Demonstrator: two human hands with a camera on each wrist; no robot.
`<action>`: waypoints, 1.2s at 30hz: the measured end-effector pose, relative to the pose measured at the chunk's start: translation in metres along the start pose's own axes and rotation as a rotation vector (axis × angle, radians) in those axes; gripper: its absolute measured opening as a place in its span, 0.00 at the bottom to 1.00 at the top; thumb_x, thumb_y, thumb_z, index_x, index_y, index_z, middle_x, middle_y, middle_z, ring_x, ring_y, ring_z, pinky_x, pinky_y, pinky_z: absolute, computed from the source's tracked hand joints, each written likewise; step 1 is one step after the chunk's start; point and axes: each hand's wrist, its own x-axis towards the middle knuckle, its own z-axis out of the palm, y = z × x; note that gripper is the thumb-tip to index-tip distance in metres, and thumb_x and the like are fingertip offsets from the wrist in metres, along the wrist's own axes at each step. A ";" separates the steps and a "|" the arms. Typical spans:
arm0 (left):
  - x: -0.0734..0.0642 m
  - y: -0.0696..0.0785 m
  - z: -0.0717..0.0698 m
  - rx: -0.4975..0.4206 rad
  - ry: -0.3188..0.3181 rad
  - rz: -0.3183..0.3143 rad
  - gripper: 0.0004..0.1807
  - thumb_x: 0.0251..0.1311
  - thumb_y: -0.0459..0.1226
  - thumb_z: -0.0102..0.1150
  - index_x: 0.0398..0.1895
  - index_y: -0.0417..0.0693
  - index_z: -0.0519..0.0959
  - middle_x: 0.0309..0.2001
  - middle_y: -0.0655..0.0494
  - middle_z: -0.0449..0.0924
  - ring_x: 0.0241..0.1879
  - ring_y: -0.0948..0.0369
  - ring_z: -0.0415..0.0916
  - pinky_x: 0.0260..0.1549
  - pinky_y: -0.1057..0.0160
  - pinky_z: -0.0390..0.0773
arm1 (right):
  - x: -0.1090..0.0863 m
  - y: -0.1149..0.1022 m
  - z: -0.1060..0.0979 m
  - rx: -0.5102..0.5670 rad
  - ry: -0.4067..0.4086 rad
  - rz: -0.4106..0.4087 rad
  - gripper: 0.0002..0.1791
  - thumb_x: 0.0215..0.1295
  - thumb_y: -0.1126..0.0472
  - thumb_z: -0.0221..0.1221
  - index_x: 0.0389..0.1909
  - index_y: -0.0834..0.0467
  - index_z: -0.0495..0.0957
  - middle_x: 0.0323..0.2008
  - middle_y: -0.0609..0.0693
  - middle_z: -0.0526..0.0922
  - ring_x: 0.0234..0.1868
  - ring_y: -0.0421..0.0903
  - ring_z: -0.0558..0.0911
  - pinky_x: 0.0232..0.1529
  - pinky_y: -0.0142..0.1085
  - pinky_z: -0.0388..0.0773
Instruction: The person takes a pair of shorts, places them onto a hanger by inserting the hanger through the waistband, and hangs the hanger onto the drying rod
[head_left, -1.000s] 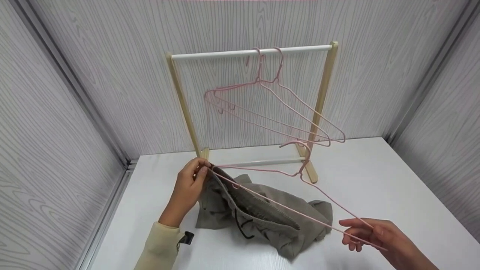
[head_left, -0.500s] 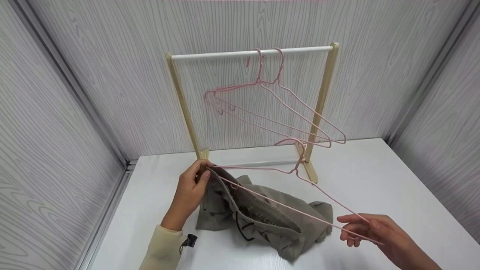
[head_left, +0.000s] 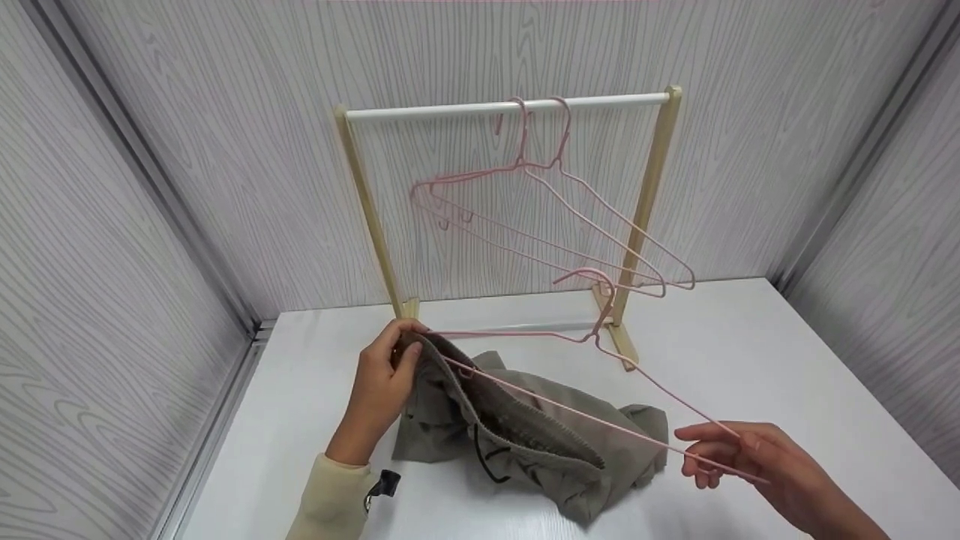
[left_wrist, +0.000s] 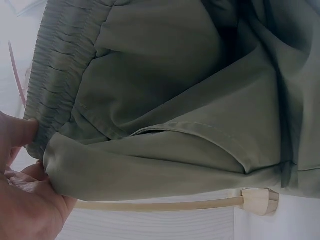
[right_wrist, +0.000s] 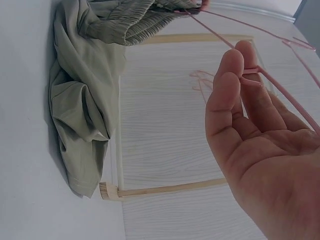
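Observation:
Olive-grey shorts (head_left: 600,420) with an elastic waistband and black drawstring lie crumpled on the white table, the waist opening raised at the left. My left hand (head_left: 386,375) pinches that left waistband corner between thumb and fingers; the left wrist view shows the gathered waistband (left_wrist: 65,65) up close. A pink wire hanger (head_left: 555,407) slants across the opening, its left end hidden inside the waistband by my left hand. My right hand (head_left: 772,457) holds the hanger's right end, with curled fingers around the wire in the right wrist view (right_wrist: 270,145). Its hook points up.
Behind the shorts stands a small clothes rack with a white rod (head_left: 435,111) and wooden posts (head_left: 651,180). Two more pink hangers (head_left: 592,214) hang from the rod, just above the held hanger's hook. Wood-grain panels (head_left: 150,225) enclose the table (head_left: 750,360).
The right hand has risen a little, raising the hanger's right end. At the left, the waistband edge now covers more of the hanger's end. The left hand has shifted only slightly.

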 end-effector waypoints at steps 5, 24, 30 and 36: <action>0.000 0.001 -0.002 -0.004 0.012 0.018 0.11 0.82 0.32 0.56 0.57 0.56 0.82 0.42 0.58 0.83 0.32 0.61 0.71 0.33 0.66 0.73 | 0.004 0.000 -0.003 0.032 0.002 0.000 0.32 0.84 0.70 0.20 0.74 0.82 0.63 0.57 0.66 0.88 0.50 0.54 0.86 0.58 0.43 0.82; -0.002 0.009 -0.012 -0.044 0.040 0.036 0.18 0.82 0.33 0.56 0.67 0.59 0.82 0.57 0.52 0.86 0.48 0.59 0.82 0.49 0.70 0.80 | 0.027 0.001 -0.013 0.083 -0.026 0.007 0.32 0.86 0.67 0.22 0.71 0.82 0.67 0.57 0.64 0.89 0.51 0.49 0.90 0.59 0.41 0.83; -0.003 0.012 -0.015 -0.049 0.055 0.030 0.20 0.82 0.33 0.56 0.69 0.62 0.80 0.53 0.56 0.86 0.45 0.59 0.81 0.45 0.69 0.80 | 0.036 0.002 -0.013 0.117 -0.058 0.000 0.32 0.86 0.67 0.22 0.71 0.83 0.66 0.58 0.64 0.89 0.52 0.52 0.91 0.59 0.42 0.84; -0.004 0.017 -0.018 -0.041 0.062 0.022 0.20 0.81 0.31 0.57 0.70 0.56 0.76 0.53 0.57 0.87 0.47 0.59 0.84 0.46 0.68 0.81 | 0.047 0.000 -0.013 0.102 -0.057 0.005 0.31 0.85 0.68 0.22 0.70 0.84 0.65 0.56 0.65 0.90 0.52 0.53 0.91 0.57 0.42 0.85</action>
